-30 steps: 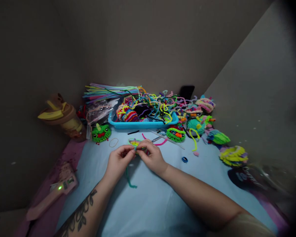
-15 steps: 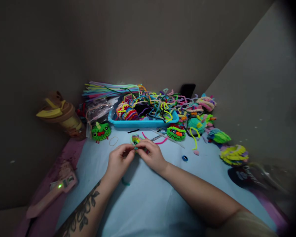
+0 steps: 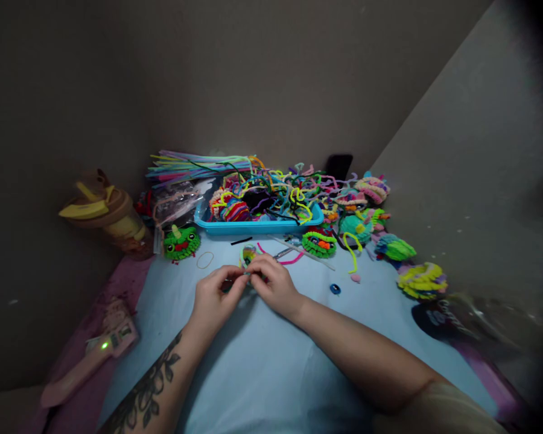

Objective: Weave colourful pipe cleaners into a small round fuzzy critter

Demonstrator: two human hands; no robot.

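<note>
Fingertips of both hands meet over the middle of the pale blue sheet. My left hand is closed in a pinch on a small teal pipe cleaner, mostly covered by the fingers. From the other side my right hand pinches at the same spot, its fingers bent and pressed together. Just behind the fingertips is a small, pale green and yellow fuzzy piece, partly hidden by my right hand; I cannot tell if it is joined to the teal one. A pink pipe cleaner lies beyond my right hand.
A blue tray of tangled pipe cleaners stands at the back. Fuzzy pipe-cleaner figures, including a green one, sit around it. A lidded cup and a pink glue gun are at left. A blue eye piece lies at right.
The teal tail that hung below my left hand no longer shows. My hands stay pinched together at nearly the same place. The whole view has shifted slightly.
</note>
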